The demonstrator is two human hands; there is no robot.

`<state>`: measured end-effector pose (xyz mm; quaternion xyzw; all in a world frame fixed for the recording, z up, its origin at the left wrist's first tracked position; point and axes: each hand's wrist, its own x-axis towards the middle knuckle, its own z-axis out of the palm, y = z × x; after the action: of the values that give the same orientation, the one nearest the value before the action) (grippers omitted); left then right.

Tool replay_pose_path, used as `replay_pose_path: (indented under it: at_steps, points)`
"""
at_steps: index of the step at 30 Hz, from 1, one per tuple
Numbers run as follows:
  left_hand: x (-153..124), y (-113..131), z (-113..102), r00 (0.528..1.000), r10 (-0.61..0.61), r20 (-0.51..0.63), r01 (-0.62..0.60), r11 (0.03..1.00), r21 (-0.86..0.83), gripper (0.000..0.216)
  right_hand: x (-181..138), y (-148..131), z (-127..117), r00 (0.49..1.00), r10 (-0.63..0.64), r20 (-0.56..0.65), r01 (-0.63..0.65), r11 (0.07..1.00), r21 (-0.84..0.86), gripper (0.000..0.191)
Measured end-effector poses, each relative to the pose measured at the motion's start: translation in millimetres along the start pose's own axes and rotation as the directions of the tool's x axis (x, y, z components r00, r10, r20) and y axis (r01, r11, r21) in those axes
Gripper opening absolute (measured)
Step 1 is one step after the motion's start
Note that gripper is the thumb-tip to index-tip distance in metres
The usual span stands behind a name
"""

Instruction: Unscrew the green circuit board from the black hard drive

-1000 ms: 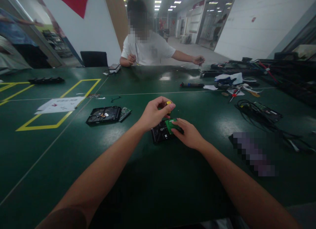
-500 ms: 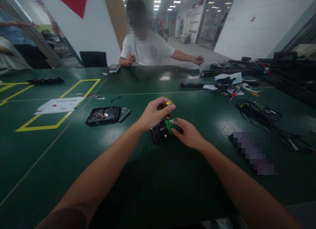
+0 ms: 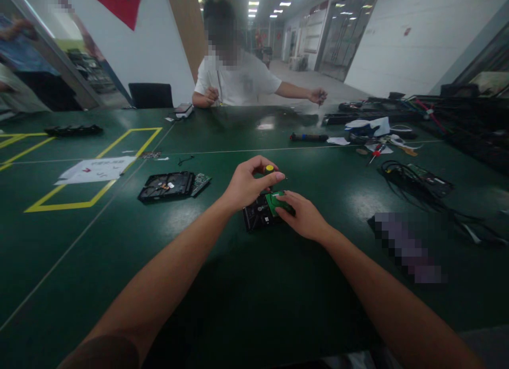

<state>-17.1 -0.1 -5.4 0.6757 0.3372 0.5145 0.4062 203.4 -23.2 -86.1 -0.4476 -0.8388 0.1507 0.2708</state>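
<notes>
My left hand (image 3: 249, 182) is closed round a screwdriver (image 3: 269, 169) with a yellow-ended handle, held upright over the far edge of a black hard drive (image 3: 260, 212). The fingers and the drive's edge hide the screwdriver's tip. A green circuit board (image 3: 272, 200) covers the right part of the drive, which lies flat on the table. My right hand (image 3: 304, 212) grips the drive from its right side, fingers bent over the green board.
To the left lie another opened hard drive (image 3: 169, 186), a loose circuit board (image 3: 201, 184) and a paper sheet (image 3: 95, 168). Black cables (image 3: 401, 183) and a red screwdriver (image 3: 375, 154) lie right. Across the green table (image 3: 246, 284) sits a person (image 3: 246, 80).
The screwdriver's yellow end has shifted slightly left and down, and my left thumb has slid a little right. My right hand and the drive stay in place.
</notes>
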Motion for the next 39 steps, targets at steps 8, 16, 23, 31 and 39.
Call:
replay_pose_path:
  at_steps: [8,16,23,31,39]
  points:
    - [-0.2,-7.1,4.9,0.992,0.006,-0.125,-0.005,1.000,0.010,0.039,-0.4,-1.3,-1.4,1.000,-0.003,0.017,0.003,1.000,-0.019,0.039]
    - [0.8,-10.6,4.0,1.000,-0.006,-0.007,0.005,0.996,-0.090,0.029,-0.5,-0.8,-0.9,1.000,-0.006,0.014,0.006,1.000,-0.005,0.040]
    - [2.6,-6.0,2.7,0.996,-0.083,0.043,0.089,0.981,-0.170,0.037,0.9,-1.8,-0.3,1.000,0.005,0.017,-0.004,1.000,-0.020,0.042]
    - [-0.2,-7.1,4.0,1.000,0.001,-0.017,-0.001,1.000,0.010,0.034,0.0,-2.2,0.1,1.000,0.007,0.006,-0.007,1.000,-0.014,0.039]
    - [-1.5,-6.7,2.5,1.000,-0.010,-0.018,0.012,0.998,0.067,0.036,0.4,-0.7,-0.5,1.000,-0.006,0.017,0.006,1.000,-0.007,0.040]
